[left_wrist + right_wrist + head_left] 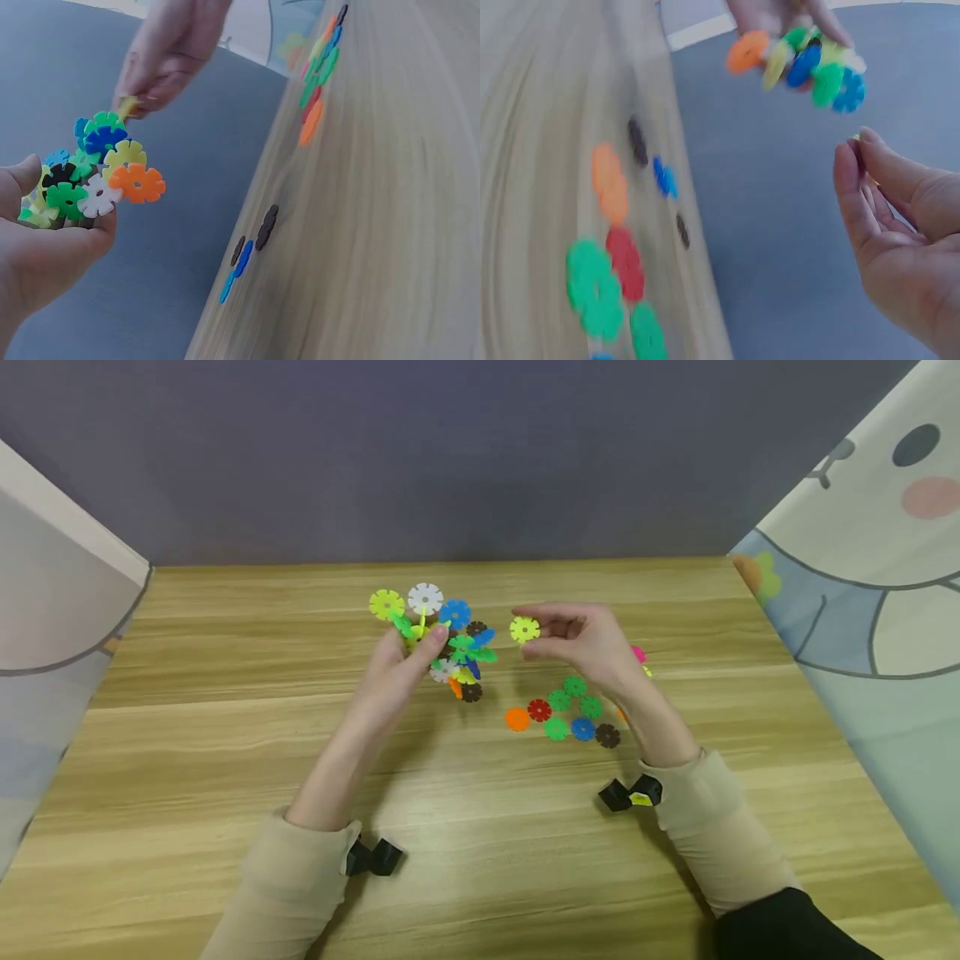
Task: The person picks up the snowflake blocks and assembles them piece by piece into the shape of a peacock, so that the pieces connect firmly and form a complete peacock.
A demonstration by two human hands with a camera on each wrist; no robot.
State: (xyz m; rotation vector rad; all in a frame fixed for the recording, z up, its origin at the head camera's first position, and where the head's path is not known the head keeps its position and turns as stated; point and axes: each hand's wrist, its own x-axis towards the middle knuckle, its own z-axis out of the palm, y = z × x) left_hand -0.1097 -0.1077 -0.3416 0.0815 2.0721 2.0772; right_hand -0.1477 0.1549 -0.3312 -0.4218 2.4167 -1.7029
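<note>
Pinching yellow disc [524, 629] btwn R-hand fingers [543, 612].

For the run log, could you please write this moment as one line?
left hand: grips multicoloured plastic snowflake-disc cluster | right hand: pinches yellow plastic snowflake disc | loose coloured discs on wooden table
</note>
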